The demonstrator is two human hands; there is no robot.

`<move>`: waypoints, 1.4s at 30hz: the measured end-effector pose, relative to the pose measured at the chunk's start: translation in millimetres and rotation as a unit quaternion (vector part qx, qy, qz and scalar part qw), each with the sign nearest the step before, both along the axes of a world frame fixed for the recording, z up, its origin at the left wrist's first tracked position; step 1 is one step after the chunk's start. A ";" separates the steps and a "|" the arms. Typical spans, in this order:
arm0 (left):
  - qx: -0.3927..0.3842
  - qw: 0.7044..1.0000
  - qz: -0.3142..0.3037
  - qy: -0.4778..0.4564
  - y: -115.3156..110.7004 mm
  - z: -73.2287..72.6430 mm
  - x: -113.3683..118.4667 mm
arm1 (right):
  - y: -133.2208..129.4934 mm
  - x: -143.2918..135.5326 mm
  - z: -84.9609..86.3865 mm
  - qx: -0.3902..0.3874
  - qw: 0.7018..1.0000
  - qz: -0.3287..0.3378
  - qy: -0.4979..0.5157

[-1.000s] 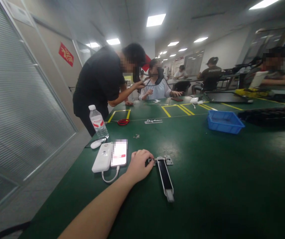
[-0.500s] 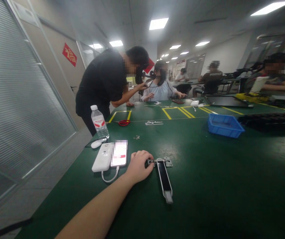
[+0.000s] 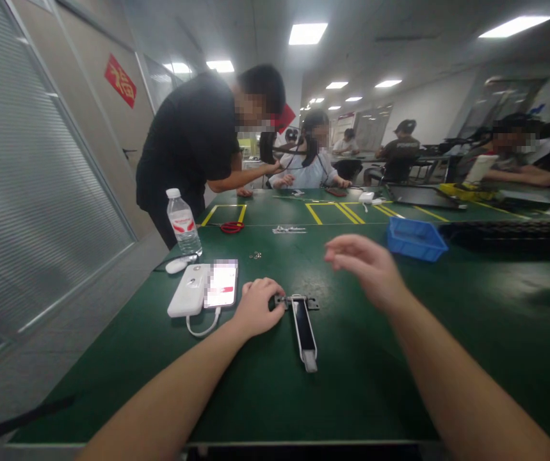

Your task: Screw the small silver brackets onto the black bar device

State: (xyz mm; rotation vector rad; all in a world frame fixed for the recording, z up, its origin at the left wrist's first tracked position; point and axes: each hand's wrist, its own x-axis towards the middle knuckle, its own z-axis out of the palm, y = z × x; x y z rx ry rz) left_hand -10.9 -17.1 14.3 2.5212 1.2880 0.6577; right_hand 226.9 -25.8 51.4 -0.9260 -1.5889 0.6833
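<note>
On the green table, my left hand point(image 3: 259, 307) curls its thumb and fingers around the left end of a small metal fitting point(image 3: 312, 303). A long, glossy black bar point(image 3: 304, 325) with a white edge runs from the fitting toward me, ending in a silvery tip point(image 3: 310, 361). What exactly this piece is I cannot make out. Above the table, to the right of the fitting, is my right hand point(image 3: 368, 269). Its fingers are stretched to the left and slightly bent, with nothing visible in them. Several tiny metal pieces point(image 3: 255, 255) lie beyond my left hand.
Left of my hand lie a phone point(image 3: 221, 285), a white power bank point(image 3: 188, 291) with a cable, and a water bottle point(image 3: 183, 224). A blue bin point(image 3: 416, 240) stands at right. Red-handled scissors point(image 3: 232, 227) lie farther back. Across the table a person in black point(image 3: 193, 134) leans over.
My right hand has come into view from the right, over the table. My left hand stays on the fitting. The whole view has shifted a little.
</note>
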 end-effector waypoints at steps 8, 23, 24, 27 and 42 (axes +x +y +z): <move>-0.001 1.000 0.019 -0.020 4.6 5.5 -7.4 | 6.4 -18.1 -58.5 -0.104 0.957 -0.021 -0.272; 0.053 0.998 0.031 0.033 4.9 2.9 -17.5 | -5.8 -16.8 -54.0 -0.072 0.948 -0.034 -0.308; 0.049 0.997 0.039 0.042 7.2 1.7 -19.6 | -5.9 -16.8 -54.1 -0.073 0.948 -0.034 -0.308; 0.035 0.995 0.067 0.066 11.7 -1.3 -23.1 | -5.5 -17.0 -54.6 -0.076 0.948 -0.032 -0.306; 0.039 0.992 0.052 0.105 11.7 0.3 -19.3 | -5.7 -27.7 -59.0 -0.053 0.951 -0.042 -0.302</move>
